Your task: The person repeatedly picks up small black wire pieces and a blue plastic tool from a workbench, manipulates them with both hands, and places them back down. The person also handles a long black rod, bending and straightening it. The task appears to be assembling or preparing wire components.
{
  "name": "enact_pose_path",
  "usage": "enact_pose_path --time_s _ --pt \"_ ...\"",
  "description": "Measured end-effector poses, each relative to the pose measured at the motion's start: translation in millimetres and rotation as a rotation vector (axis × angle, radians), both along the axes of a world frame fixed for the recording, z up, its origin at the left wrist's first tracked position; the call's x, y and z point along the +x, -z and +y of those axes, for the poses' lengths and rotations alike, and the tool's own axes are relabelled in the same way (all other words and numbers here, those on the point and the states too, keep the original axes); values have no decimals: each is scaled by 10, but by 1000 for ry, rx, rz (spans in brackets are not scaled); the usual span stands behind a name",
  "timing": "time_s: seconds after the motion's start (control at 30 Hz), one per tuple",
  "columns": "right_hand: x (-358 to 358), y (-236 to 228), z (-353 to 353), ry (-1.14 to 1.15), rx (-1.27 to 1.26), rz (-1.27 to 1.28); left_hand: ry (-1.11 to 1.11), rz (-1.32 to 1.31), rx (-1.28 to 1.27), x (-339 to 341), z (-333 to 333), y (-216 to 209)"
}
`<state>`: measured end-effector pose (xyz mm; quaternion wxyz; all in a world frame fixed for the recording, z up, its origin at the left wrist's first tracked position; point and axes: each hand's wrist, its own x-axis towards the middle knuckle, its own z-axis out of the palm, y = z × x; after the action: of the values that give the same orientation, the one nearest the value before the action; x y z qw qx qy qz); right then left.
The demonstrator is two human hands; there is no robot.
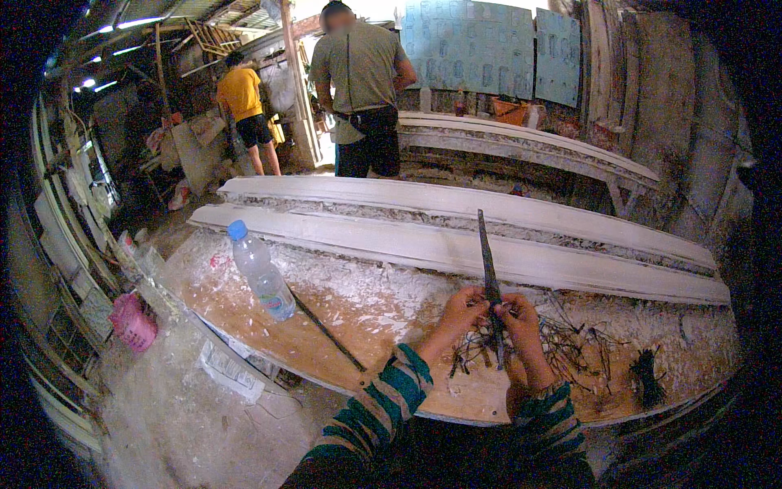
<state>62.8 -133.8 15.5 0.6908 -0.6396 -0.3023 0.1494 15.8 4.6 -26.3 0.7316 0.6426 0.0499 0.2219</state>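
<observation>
Left hand and right hand, both nearly closed, are pinching a dark tapered strip between them, its material hard to make out; dark strands lie beneath and rightward, a bottle off left, white boards beyond.

Both hands hold a dark tapered strip over a dusty table scattered with thin strands

A green and grey-brown striped cloth left sleeve and a matching striped right sleeve end short of the bare left hand and right hand.
</observation>
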Motion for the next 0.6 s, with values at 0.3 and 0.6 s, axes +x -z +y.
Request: enact_pose_path --time_s 0.3,0.6 --pt "-40 -21 -28 -244 152 211 -42 49 -6 35 20 129" --pt "84 107 -14 -87 3 41 -162 -3 185 6 -38 76"
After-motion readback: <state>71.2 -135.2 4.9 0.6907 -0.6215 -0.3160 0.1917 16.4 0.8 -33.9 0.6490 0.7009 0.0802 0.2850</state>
